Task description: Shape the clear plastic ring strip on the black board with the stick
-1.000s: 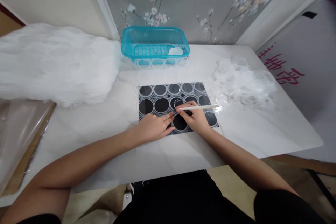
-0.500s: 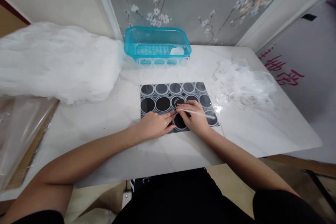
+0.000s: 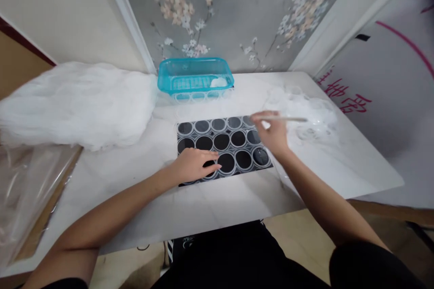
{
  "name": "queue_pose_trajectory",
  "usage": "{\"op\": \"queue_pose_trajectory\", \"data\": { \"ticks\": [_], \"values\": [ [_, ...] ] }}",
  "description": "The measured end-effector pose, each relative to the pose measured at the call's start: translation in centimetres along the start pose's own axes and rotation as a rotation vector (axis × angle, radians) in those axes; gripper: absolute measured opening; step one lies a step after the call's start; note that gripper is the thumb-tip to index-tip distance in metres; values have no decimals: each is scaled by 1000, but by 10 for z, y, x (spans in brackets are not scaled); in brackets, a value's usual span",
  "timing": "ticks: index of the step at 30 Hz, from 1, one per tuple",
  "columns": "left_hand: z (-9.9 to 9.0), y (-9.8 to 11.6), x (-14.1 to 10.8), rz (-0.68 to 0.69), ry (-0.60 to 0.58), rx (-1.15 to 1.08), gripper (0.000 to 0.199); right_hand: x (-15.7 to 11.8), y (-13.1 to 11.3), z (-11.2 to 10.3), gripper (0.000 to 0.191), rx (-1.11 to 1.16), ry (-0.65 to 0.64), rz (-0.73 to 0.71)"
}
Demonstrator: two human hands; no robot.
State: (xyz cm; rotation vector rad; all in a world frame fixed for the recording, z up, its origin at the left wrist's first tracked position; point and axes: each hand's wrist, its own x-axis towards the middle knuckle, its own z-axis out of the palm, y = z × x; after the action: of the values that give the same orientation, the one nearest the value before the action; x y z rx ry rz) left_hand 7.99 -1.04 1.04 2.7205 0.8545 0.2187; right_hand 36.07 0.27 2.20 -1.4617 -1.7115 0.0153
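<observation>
A black sheet (image 3: 222, 142) with rows of ovals ringed in pale grey lies on the white table. My left hand (image 3: 195, 165) rests on its lower left part with fingers stretched out and nothing in them. My right hand (image 3: 273, 133), smeared by motion, is raised by the sheet's right edge. It grips a thin pale stick-like tool (image 3: 293, 119), which points right toward a loose heap of clear, ring-like plastic scraps (image 3: 315, 126). Whether a ring hangs from the tool cannot be made out.
A turquoise plastic basket (image 3: 195, 90) with a white piece inside stands at the back. A big mound of white filmy material (image 3: 77, 104) lies at the left, above a film-covered board (image 3: 40, 189). A whiteboard (image 3: 379, 99) with red writing borders the table's right side.
My right hand has lifted from the sheet's middle and moved right with the tool, toward the scraps. My left hand stays on the sheet. The camera view has tilted up slightly.
</observation>
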Motion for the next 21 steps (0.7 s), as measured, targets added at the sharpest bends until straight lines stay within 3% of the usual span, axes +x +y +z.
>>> {"op": "queue_pose_trajectory", "data": {
  "ticks": [3,6,12,21],
  "values": [
    [-3,8,16,5,81,56,45,-43,-10,10,17,126,-173,69],
    [-1,21,33,39,42,196,49,-61,-15,20,17,258,-256,179],
    [12,31,45,31,-33,335,51,-59,-13,21,16,335,-272,211],
    [17,27,43,29,-82,322,48,-61,-14,22,13,311,-256,215]
  ]
}}
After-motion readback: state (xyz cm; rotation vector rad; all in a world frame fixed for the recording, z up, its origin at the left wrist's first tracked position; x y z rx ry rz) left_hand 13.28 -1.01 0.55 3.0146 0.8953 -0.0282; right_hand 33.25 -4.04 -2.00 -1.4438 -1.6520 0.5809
